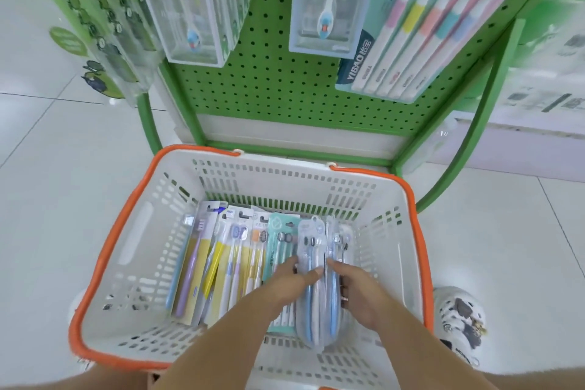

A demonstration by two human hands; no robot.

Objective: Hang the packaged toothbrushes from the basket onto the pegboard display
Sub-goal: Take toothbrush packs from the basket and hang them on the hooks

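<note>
Both hands in white basket [136, 250] w/ orange rim, on floor below green pegboard [278, 79]; left hand [285, 286] & right hand [357, 290] fingers grasping clear toothbrush pack [311, 244] from either side; other toothbrush packs [221, 260] lie in basket to the left.

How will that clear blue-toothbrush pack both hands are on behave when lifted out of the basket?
Probably light: the clear pack looks like thin plastic around a few slim brushes. Likely fairly stiff lengthwise, since the handles run its full length, though the edges may flex. The glossy film could be slippery, so the left hand and right hand pinching from both sides seems sensible.
</note>
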